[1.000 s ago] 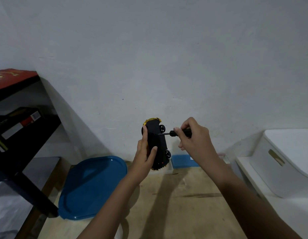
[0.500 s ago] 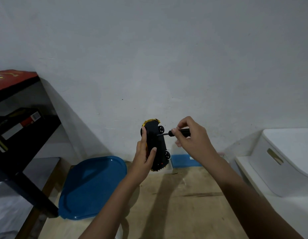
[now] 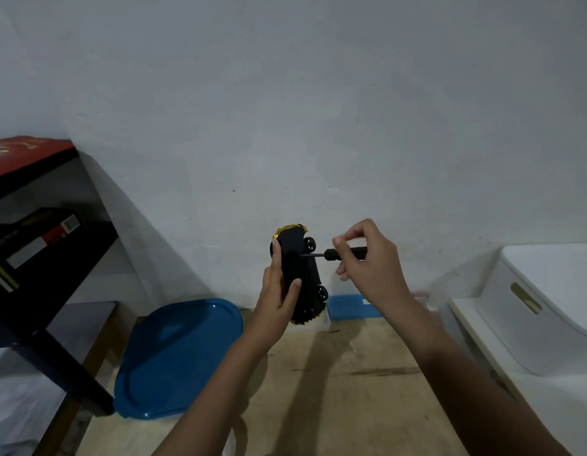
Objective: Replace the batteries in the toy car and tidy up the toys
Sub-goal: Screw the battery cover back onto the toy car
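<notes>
Mid-frame: toy car (image 3: 298, 268) and screwdriver (image 3: 359, 251)

The toy car is gripped on end by the left hand (image 3: 279, 304). From 3 o'clock, the screwdriver is pinched by the right hand (image 3: 371, 271); its tip is lost against the dark underside.

Below the toy car (image 3: 307, 274) you have bare wooden tabletop (image 3: 334, 390). Left of the car sit a blue lid (image 3: 173, 357) and black shelf (image 3: 38, 291); right of it, a white bin (image 3: 532, 307); behind it, the wall (image 3: 318, 110).

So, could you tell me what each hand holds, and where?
Left hand grips the toy car by its body; right hand pinches the screwdriver by its handle.
</notes>
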`<control>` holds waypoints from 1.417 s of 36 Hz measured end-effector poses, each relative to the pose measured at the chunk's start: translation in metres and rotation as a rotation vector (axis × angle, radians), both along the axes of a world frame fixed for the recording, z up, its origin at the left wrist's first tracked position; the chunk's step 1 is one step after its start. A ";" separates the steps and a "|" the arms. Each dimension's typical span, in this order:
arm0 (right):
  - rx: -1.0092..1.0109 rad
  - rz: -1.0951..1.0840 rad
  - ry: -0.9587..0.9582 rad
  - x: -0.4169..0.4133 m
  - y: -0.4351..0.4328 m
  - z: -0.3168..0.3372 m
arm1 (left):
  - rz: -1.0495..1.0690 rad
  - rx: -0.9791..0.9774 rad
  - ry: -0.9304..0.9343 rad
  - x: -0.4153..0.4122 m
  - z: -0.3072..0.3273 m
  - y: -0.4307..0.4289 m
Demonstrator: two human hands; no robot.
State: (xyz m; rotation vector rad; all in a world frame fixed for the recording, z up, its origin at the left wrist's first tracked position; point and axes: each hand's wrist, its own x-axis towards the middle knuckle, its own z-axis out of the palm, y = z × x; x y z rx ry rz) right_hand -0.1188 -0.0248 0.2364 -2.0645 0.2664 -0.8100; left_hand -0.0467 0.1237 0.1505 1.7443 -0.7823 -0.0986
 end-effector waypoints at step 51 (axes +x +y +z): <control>-0.222 0.165 0.195 -0.014 -0.003 0.018 | 0.030 -0.038 0.040 -0.006 0.005 0.008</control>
